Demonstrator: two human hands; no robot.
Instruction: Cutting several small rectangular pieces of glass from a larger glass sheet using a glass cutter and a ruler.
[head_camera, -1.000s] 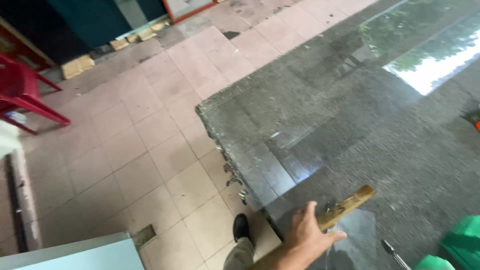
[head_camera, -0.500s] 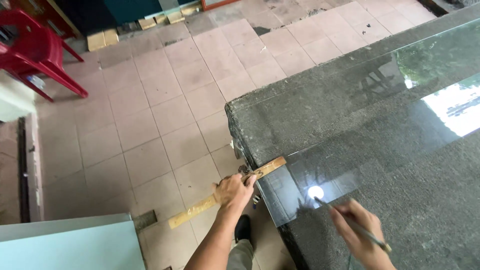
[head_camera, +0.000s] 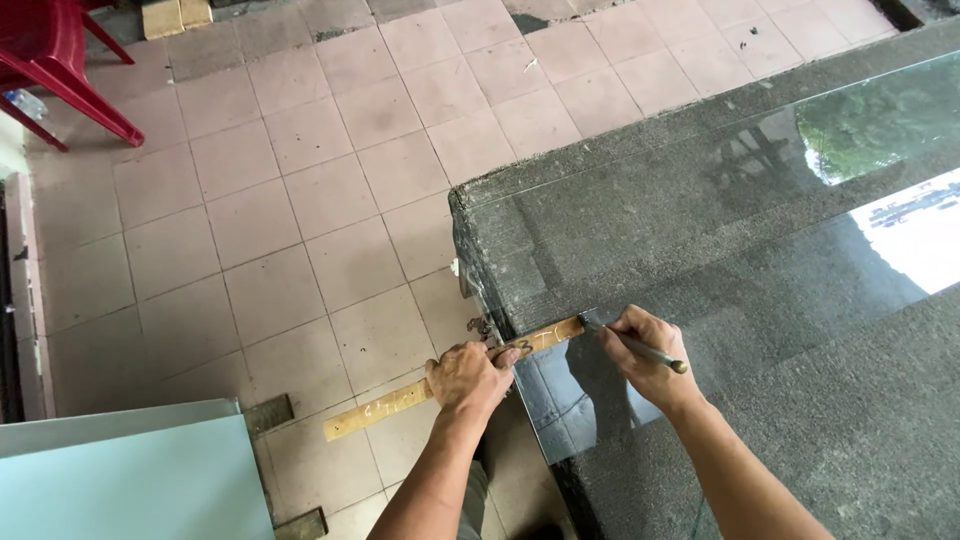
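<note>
Wooden ruler (head_camera: 455, 379) clenched by left hand (head_camera: 470, 377); right hand (head_camera: 640, 350) grips cutter (head_camera: 634, 343) on glass (head_camera: 760, 290).

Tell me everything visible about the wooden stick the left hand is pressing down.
The stick is a long, flat, pale wooden strip with faint dark markings. It lies slanted, its far end on the glass sheet near the table's corner, its near end jutting out over the tiled floor. The left hand presses on its middle. The right hand holds a thin metal tool with its tip at the stick's far end.
</note>
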